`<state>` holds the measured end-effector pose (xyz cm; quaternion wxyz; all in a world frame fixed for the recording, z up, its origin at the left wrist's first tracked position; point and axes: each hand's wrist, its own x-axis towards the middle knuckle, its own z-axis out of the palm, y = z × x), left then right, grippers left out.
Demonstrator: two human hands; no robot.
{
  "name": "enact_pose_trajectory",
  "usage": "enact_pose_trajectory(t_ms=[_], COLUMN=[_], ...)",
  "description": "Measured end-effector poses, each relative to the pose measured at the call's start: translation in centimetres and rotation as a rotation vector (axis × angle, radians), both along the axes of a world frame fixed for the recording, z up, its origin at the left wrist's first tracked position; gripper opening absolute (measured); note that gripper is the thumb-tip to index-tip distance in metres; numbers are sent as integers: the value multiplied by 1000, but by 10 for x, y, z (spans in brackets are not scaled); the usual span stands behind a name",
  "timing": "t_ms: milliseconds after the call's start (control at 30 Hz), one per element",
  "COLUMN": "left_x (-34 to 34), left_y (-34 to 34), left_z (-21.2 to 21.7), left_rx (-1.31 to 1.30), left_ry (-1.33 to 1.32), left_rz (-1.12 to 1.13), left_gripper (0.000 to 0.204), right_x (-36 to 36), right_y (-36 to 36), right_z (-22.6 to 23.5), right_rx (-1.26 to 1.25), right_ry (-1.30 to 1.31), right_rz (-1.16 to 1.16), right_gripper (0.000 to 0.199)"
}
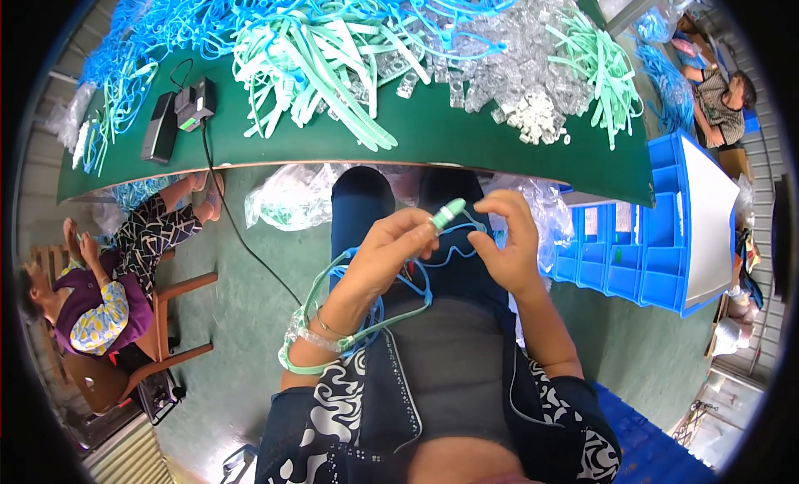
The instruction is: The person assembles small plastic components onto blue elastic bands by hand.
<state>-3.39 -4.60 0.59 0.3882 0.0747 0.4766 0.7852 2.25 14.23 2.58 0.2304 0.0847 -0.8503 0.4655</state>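
Note:
My left hand [391,249] is closed in a pinch on a light green strap [450,212], whose end sticks out past the fingertips with a small whitish band round it. Several green and blue strap loops [310,305] hang round my left wrist, with a clear plastic piece [320,337] among them. Just to the right, my right hand [509,238] has its thumb and forefinger apart, close to the strap end. A thin blue strap [456,253] runs between the two hands above my lap; whether the right fingers touch it I cannot tell.
A green table [449,138] ahead carries piles of blue straps [179,22], green straps [312,64], clear plastic pieces [508,55] and small white parts [537,118]. A black adapter [196,104] trails a cable. Blue bins [612,255] stand right. Two people sit nearby, left and far right.

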Motion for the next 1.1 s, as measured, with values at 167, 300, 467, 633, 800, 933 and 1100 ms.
enact_pose_trajectory(t_ms=[167,300,467,633,800,933,1100], left_x=[0,-21,-45,-40,-30,-24,-28], left_y=[5,-5,28,46,49,48,36], left_z=[-2,-12,-18,3,19,35,36], left_rx=[227,195,30,-173,-250,-268,-269], left_ry=[-158,-197,239,797,1046,1148,1121], left_rz=[84,12,-326,-161,-36,-121,-33], left_gripper=[30,30,25,20,18,18,19], right_x=[1,-12,-29,-47,-139,-178,-175], right_y=[-33,-55,-99,-86,18,75,82], right_z=[-1,5,29,59,57,14,31], right_rx=[-168,-170,-19,136,833,1053,685], right_ry=[-386,-391,-322,-10,309,130,202], right_rz=[156,268,776,752,-300,-423,-154], right_gripper=[20,12,11,14,20,20,15])
